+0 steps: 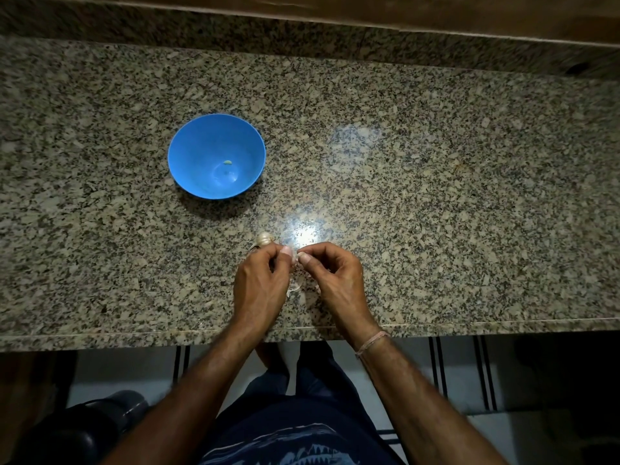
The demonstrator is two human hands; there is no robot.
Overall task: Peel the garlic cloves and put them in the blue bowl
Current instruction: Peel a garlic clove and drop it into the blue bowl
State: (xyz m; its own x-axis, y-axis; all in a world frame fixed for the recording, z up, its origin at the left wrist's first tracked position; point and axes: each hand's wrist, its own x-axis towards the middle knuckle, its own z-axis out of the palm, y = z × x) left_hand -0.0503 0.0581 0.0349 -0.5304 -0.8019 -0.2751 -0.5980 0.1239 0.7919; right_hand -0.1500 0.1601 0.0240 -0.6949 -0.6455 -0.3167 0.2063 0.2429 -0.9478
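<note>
**At the worktop's near edge: strip the clove between your thumbs**

Near the front edge of the worktop (436,196), both your hands are curled in close together. Your left hand (260,280) and right hand (335,276) each pinch the same clove (295,260) between thumb and fingertips. It is mostly hidden, so I cannot tell how much skin is left on it. The bulb (264,238) sits just beyond your left knuckles, and loose skins (295,287) lie on the stone under your hands.

This looks like the peeling step, early in the task. The bowl (194,152), well off to the left and farther back, holds only one small pale piece (227,161).

Steady the clove with one hand and let the other thumbnail lift the skin at an end. Then pull along the length rather than across it. Keep the pinch light, since a bare clove is likely slippery and could shoot off the edge. Drop the skins where the others lie, away from the bowl, and carry over only the clean clove.
</note>
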